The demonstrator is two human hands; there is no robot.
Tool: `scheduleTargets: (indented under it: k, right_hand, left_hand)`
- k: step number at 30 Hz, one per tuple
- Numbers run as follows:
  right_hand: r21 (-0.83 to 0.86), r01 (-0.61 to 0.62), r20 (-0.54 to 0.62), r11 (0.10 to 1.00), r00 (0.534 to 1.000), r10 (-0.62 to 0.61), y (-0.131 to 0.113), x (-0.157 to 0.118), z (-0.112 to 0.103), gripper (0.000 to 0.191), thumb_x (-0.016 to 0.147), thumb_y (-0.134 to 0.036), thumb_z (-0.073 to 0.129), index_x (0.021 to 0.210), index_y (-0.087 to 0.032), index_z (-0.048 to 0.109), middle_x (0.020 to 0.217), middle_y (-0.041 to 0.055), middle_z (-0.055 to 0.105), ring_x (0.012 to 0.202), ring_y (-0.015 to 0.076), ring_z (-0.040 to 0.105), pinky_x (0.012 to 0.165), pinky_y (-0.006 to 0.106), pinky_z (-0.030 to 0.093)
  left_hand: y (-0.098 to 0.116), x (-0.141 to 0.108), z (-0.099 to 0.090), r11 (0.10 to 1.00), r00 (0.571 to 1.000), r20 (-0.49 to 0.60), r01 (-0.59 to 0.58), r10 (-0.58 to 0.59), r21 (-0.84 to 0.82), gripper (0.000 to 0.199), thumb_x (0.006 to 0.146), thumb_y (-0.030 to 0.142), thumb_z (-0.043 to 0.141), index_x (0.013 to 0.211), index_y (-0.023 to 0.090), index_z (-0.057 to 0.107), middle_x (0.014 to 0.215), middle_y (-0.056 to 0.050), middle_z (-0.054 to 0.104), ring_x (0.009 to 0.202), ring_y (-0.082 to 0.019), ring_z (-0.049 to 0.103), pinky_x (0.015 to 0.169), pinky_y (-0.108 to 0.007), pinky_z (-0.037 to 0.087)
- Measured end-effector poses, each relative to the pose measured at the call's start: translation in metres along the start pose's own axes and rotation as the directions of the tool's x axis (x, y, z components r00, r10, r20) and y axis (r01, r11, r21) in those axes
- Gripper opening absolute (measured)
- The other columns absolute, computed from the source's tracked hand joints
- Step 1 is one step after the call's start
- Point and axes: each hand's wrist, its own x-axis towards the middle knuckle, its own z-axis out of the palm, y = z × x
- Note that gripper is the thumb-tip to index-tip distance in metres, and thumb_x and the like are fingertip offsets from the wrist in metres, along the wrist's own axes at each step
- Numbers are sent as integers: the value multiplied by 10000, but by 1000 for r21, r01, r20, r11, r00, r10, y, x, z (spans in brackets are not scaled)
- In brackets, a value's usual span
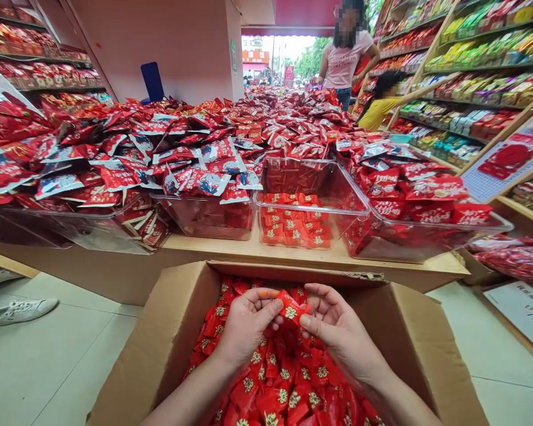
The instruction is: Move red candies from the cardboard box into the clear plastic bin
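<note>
Between my two hands is one small red candy packet (291, 310) with a gold character on it. My left hand (249, 322) pinches its left edge between thumb and fingers. On the other side, my right hand (333, 322) has its thumb and fingers on the packet's right edge. Both hands are over an open cardboard box (155, 343) filled with the same red packets (275, 378). Just beyond the box, a clear plastic bin (311, 207) holds rows of these packets laid flat at its bottom.
Bins heaped with red snack packets, one left (204, 216) and one right (426, 236), flank the clear bin on a wooden ledge (195, 244). Two people are at the back right, one in a pink shirt (346, 59). Stocked shelves (484, 77) line the right side. A shoe (22, 310) is at left.
</note>
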Motion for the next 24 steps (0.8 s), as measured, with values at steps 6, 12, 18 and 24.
scheduleTargets:
  k: [6,12,18,24]
  right_hand:
    - [-461,353,127,814,934,-333,0,-6,-5,345,737,-161,567,1053,-257,466,761,-5,505,685,114,496,626,252,441]
    - [-700,699,564,148,668,-484,4,-8,-5,241,783,-40,437,906,-195,575,736,41,556,686,138,466,598,263,409]
    - [-705,708,632,41,654,-415,2,-10,0,233,780,-58,444,899,-193,591,758,55,584,694,154,449,606,299,401]
    - [-576,343,60,742,923,-380,13,-6,0,252,736,-250,566,977,-191,520,879,78,570,829,183,538,705,318,470]
  left_hand:
    - [3,-5,1,1000,999,43,9,-9,-17,306,634,337,662,885,181,582,663,35,591,543,-69,528,473,-174,400]
    - [1,-11,3,988,990,96,110,-100,-109,222,579,274,713,733,174,588,635,48,547,577,-65,503,534,-176,381]
    - [-3,-9,4,996,998,37,-53,50,75,189,594,204,684,770,172,623,732,15,617,704,-101,519,661,-200,407]
    - [-7,-10,6,999,999,53,15,-12,-48,140,618,265,667,700,181,590,641,41,601,578,-80,502,586,-200,415]
